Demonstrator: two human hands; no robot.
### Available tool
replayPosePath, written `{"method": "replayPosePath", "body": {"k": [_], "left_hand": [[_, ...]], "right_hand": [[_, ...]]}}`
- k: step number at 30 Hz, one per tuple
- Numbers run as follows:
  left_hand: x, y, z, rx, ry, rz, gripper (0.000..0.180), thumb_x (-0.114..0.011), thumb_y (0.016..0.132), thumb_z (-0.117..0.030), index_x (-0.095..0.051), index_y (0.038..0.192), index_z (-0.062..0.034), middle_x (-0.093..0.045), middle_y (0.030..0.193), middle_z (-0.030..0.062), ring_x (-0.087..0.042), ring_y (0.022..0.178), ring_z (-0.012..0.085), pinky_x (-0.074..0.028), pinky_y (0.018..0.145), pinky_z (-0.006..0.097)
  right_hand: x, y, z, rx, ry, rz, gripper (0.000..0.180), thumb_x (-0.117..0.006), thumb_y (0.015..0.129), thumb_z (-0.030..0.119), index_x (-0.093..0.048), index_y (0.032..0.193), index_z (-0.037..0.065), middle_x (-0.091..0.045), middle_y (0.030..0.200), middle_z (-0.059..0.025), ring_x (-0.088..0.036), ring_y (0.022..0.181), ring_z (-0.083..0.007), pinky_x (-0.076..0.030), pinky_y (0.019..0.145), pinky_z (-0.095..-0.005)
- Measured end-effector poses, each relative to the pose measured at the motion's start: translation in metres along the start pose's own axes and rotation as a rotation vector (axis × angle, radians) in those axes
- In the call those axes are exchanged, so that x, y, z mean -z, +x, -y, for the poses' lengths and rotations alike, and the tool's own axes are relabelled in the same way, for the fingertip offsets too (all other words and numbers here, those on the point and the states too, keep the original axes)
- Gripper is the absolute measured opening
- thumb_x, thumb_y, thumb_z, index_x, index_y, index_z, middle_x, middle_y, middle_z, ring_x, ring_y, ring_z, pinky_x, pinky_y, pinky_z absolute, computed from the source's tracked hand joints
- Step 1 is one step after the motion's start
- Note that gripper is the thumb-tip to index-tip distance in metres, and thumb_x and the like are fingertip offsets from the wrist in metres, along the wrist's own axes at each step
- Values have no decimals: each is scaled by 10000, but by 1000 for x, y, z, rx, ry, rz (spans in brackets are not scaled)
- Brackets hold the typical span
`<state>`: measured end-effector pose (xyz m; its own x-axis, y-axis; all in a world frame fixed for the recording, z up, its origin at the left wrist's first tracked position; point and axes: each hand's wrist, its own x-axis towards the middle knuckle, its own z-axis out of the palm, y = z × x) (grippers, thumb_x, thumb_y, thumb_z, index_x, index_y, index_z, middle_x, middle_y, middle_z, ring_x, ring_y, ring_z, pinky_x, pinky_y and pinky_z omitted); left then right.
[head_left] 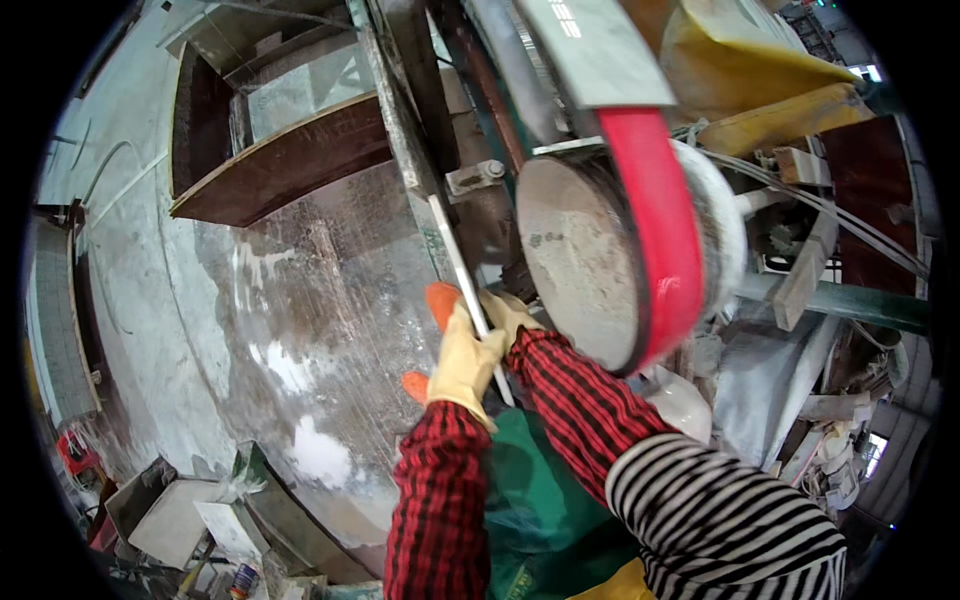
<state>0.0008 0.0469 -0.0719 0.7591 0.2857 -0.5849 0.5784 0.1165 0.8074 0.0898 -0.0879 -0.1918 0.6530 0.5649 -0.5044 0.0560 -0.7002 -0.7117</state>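
A long, thin white strip point(458, 255) slants across the middle of the view. My left hand point(465, 362), in a cream glove, is closed around its lower part. On the strip's other side my right hand point(507, 312), gloved alike, is closed against it, with some fingers hidden behind. Just right of that hand stands a belt sander, whose red belt point(655, 225) runs over a large round wheel point(580, 265). Two orange shapes, perhaps shoe tips, show beside my left hand; the upper one point(442, 303) is partly covered by it.
A brown open-framed box point(285, 160) lies on the stained floor point(290, 290) at upper left. Boards and a small can point(243, 580) sit at lower left. Right of the sander are a green bar point(850, 305), wooden blocks and hoses. A green apron point(535, 480) hangs below my hands.
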Motion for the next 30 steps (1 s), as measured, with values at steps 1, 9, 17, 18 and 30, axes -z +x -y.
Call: {"method": "replayPosePath", "body": {"k": [1, 9, 17, 18, 30], "left_hand": [[2, -2, -6, -23, 51, 20, 587, -746, 940, -149, -577, 1484, -7, -776, 1160, 218, -754, 1053, 345, -583, 951, 424], [41, 12, -43, 208, 287, 324, 904, -800, 962, -306, -331, 1662, 21, -594, 1510, 380, -607, 1407, 496, -498, 1178, 489], [40, 18, -30, 76, 576, 307, 1105, -846, 893, -512, -295, 1673, 44, -725, 1271, 332, -724, 1168, 500, -584, 1029, 515], [38, 18, -27, 125, 557, 334, 1130, -850, 894, -512, -263, 1702, 16, -708, 1326, 343, -735, 1152, 500, -611, 1000, 503], [43, 19, -22, 13, 497, 301, 1109, -884, 855, -489, -325, 1625, 81, -700, 1295, 364, -711, 1185, 520, -559, 1033, 536]], "right_hand": [[-12, 24, -29, 99, -253, 78, 461, -593, 1064, 314, -602, 1426, 28, -675, 1395, -303, -638, 1337, -466, -522, 1098, -512], [-85, 95, -208, -19, -405, 406, 1130, -775, 854, 0, -148, 1788, 110, -402, 1690, -379, -427, 1566, -530, -433, 1267, -484], [-111, 93, -219, -526, 359, 190, 772, -597, 1124, 309, -237, 1775, 104, -523, 1634, -325, -508, 1532, -441, -449, 1231, -430], [-108, 94, -212, -553, 377, 182, 747, -560, 1144, 373, -255, 1771, 104, -542, 1619, -321, -522, 1523, -429, -450, 1224, -427], [-82, 92, -193, -345, -196, 106, 665, -482, 1126, 340, -282, 1686, 42, -731, 1230, -378, -722, 1168, -528, -550, 1013, -598]]}}
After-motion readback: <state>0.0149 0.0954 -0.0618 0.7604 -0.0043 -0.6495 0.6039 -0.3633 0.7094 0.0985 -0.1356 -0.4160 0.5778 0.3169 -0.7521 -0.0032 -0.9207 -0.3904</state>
